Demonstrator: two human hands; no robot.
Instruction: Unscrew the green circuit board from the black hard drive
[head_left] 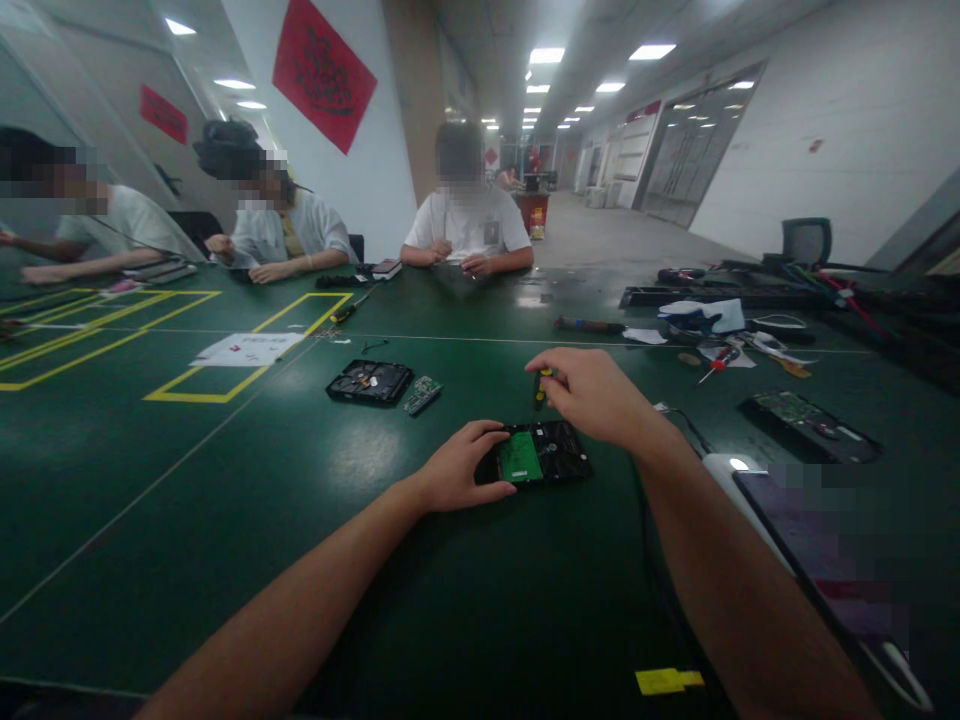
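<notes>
A black hard drive [564, 455] with a green circuit board [521, 457] lies flat on the green table in front of me. My left hand [461, 468] grips its left end, thumb on the near side and fingers on the far side. Above the drive, my right hand [581, 390] is closed round the yellow and black handle of a screwdriver [540, 384]. The screwdriver points down at the drive's far edge; whether its tip sits in a screw is too small to tell.
Left of the drive lie another opened drive [369, 382] and a loose circuit board [424, 395]. A further drive [814, 425], a red screwdriver [720, 364] and a phone [817, 560] are on the right. Across the table a person [466, 220] sits working; two others sit at left.
</notes>
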